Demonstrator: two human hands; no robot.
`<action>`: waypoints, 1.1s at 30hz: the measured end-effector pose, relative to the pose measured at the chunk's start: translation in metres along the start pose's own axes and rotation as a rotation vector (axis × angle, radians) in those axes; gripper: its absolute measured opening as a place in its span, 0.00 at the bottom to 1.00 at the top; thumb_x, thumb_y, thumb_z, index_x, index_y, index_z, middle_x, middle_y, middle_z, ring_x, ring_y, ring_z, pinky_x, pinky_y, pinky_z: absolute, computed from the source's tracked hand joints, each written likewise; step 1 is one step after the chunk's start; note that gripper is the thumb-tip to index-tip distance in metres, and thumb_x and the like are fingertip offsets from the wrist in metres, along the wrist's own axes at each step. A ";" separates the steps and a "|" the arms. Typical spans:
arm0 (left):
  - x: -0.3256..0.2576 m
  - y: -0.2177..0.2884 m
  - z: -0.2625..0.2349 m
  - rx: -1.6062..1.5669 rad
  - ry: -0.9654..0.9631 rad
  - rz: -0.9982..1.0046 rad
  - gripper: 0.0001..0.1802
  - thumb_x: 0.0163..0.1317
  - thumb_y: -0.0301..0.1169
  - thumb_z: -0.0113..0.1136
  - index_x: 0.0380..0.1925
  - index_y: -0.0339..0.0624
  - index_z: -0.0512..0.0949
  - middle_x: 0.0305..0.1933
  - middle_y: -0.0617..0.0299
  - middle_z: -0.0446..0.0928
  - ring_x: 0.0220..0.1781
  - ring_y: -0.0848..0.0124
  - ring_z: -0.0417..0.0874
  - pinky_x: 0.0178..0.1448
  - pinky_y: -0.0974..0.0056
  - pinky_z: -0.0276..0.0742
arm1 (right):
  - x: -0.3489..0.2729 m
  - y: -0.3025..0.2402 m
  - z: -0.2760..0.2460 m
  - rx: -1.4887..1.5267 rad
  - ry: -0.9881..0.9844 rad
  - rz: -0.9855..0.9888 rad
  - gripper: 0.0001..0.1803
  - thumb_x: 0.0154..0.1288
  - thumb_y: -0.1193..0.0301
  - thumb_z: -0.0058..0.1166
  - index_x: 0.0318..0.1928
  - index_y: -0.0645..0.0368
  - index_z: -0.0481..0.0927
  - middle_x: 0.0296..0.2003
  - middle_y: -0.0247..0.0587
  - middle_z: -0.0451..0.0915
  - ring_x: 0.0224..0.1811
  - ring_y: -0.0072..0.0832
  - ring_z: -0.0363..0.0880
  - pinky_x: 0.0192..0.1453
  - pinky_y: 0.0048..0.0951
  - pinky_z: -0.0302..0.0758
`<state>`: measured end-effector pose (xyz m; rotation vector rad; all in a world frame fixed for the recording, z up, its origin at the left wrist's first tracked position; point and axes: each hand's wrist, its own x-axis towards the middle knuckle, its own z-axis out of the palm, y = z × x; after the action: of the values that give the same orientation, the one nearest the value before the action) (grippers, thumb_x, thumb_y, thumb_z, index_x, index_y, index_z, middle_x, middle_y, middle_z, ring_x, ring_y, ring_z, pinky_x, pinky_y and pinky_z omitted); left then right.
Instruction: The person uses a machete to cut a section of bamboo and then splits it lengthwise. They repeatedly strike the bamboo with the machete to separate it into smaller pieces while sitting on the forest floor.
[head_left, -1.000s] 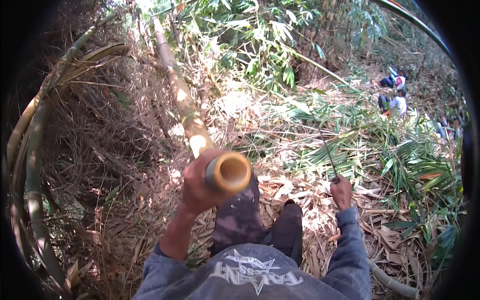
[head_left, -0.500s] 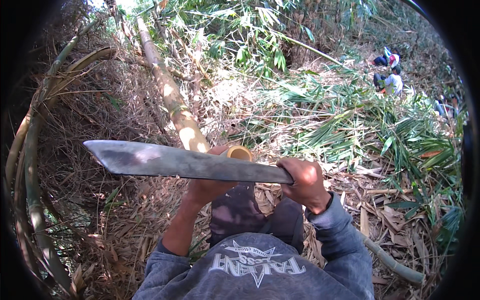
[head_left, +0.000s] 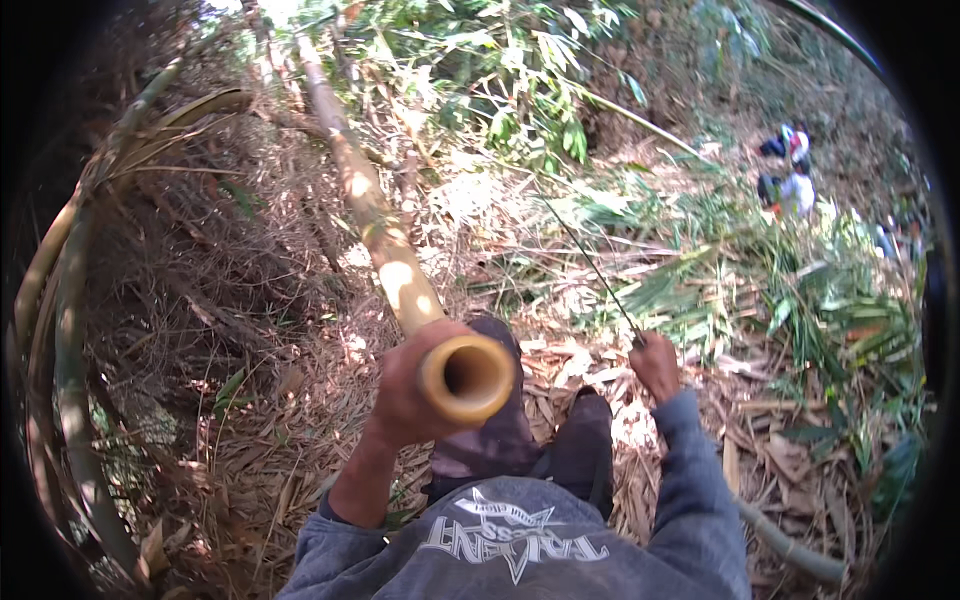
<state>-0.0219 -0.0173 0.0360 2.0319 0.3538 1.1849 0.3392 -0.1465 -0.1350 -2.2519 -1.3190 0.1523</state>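
Bamboo pole [head_left: 385,250] runs from the near centre up to the far left, its hollow cut end [head_left: 467,378] near the camera. Left hand [head_left: 412,398] is clenched around it just behind that end. Right hand [head_left: 657,365], to the right, grips a machete [head_left: 590,265] seen edge-on, pointing far. Dry leaves [head_left: 300,420] cover the ground.

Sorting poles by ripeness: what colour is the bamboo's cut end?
Pale yellow-tan cut end, hollow; head view.

Left hand [head_left: 405,400] raised, fingers wrapped tight, right hand [head_left: 657,365] fisted, held low
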 end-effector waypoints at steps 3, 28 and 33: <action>-0.004 -0.021 -0.003 0.215 -0.066 -0.149 0.30 0.42 0.28 0.78 0.48 0.38 0.76 0.42 0.56 0.82 0.40 0.65 0.86 0.47 0.61 0.81 | -0.025 -0.062 -0.023 0.148 0.018 -0.068 0.06 0.54 0.74 0.58 0.34 0.60 0.80 0.21 0.53 0.79 0.26 0.51 0.80 0.31 0.44 0.75; -0.052 -0.037 -0.008 0.065 -0.161 -0.069 0.33 0.47 0.27 0.74 0.54 0.39 0.71 0.45 0.57 0.78 0.45 0.68 0.81 0.50 0.61 0.80 | -0.009 -0.119 -0.034 0.253 -0.028 -0.601 0.19 0.40 0.78 0.62 0.39 0.59 0.80 0.27 0.48 0.81 0.26 0.45 0.82 0.30 0.38 0.77; -0.030 -0.005 -0.028 -0.047 -0.026 -0.194 0.33 0.42 0.31 0.79 0.49 0.36 0.73 0.41 0.58 0.82 0.43 0.69 0.85 0.48 0.63 0.81 | 0.001 0.063 0.014 -0.173 -0.008 0.064 0.11 0.57 0.67 0.60 0.36 0.62 0.83 0.24 0.57 0.81 0.27 0.52 0.81 0.32 0.45 0.76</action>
<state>-0.0607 -0.0183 0.0218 1.9225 0.4939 1.0375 0.3843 -0.1652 -0.1778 -2.4413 -1.3097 0.0719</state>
